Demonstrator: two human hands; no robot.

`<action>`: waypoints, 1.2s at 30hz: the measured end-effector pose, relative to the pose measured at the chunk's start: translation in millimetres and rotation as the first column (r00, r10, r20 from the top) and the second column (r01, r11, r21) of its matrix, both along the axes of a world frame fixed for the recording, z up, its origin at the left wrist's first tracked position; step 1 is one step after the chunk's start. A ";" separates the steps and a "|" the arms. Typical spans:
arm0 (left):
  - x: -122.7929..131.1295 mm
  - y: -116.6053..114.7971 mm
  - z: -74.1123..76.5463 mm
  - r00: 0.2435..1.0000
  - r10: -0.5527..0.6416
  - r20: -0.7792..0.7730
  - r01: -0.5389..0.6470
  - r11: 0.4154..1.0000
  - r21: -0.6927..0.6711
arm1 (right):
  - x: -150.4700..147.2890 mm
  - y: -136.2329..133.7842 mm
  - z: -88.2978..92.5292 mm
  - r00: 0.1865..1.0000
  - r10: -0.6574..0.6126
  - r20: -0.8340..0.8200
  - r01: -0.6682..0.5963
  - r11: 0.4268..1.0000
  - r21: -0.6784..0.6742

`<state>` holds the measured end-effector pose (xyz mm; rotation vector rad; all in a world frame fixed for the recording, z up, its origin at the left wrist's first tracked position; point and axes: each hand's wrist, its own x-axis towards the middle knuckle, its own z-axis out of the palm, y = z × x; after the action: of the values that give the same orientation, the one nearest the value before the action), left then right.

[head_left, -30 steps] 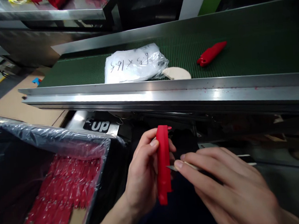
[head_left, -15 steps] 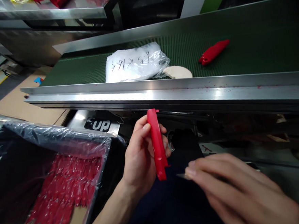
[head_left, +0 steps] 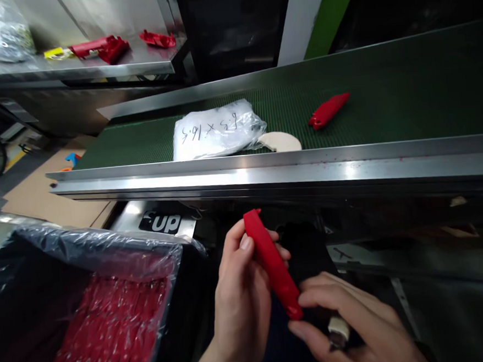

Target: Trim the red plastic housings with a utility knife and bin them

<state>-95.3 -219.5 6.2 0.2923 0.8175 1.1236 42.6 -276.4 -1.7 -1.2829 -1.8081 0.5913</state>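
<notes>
Red piece tilted, right hand now at its lower end

The left hand (head_left: 241, 297) grips the red plastic piece (head_left: 272, 262) just under the conveyor rail (head_left: 348, 169). One second ago the piece stood upright; now its top leans to the left. The right hand (head_left: 346, 322), closed around a small knife (head_left: 338, 328), has gone from the piece's side to its lower tip and touches it there. The blade is hidden, so I cannot tell if it cuts.

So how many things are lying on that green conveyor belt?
3: a clear plastic bag with handwritten numbers toward the left, a flat beige disc by its right edge, and a red plastic piece farther right. More may sit beyond the frame.
</notes>
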 end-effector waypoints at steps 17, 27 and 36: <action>-18.4 3.6 -19.5 0.967 0.058 -0.248 -0.040 0.996 0.080 | 33.3 10.1 4.4 0.935 -0.354 -0.028 0.346 0.925 -0.157; -22.1 3.0 -31.2 0.937 0.038 -0.347 -0.028 0.999 0.034 | 33.7 14.0 9.7 0.951 -0.281 -0.130 0.253 0.948 -0.195; -13.3 9.7 -36.6 0.980 -0.014 -0.197 0.008 0.999 -0.032 | 26.9 13.7 16.4 0.955 -0.227 -0.190 0.193 0.964 -0.181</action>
<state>-108.6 -209.8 -30.4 0.3860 1.0062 1.0819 69.5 -262.7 14.7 -1.4427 -1.4527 0.7347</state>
